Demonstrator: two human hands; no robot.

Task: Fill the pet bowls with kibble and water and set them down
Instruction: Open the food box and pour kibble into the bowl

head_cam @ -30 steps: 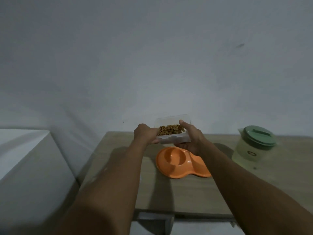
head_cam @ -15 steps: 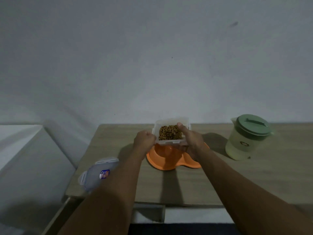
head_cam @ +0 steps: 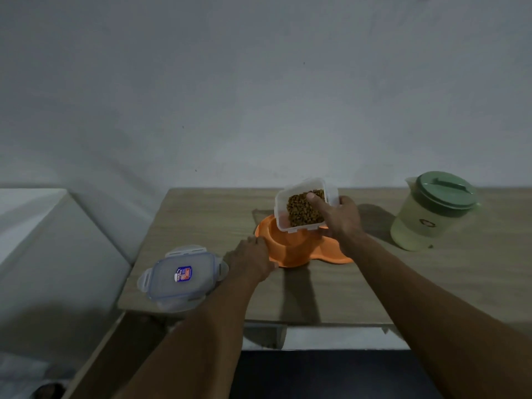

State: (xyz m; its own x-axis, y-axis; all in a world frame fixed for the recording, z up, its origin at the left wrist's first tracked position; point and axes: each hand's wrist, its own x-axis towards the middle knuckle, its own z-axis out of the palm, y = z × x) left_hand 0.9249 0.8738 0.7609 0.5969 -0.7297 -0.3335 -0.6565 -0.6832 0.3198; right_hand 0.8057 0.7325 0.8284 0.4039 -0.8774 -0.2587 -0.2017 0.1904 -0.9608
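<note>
Orange double pet bowl (head_cam: 290,249), frame centre: left hand (head_cam: 253,259), having let go of the container, is now steadying its rim. Right hand (head_cam: 342,218) alone is gripping the clear kibble container (head_cam: 302,207), tilting it above; pouring looks imminent. Lidded water jug (head_cam: 431,211) standing at right.

Left hand (head_cam: 254,259), right hand (head_cam: 344,218): bare, no gloves, rings, watch. Forearms bare back from grip to frame edge; no sleeves visible.
</note>
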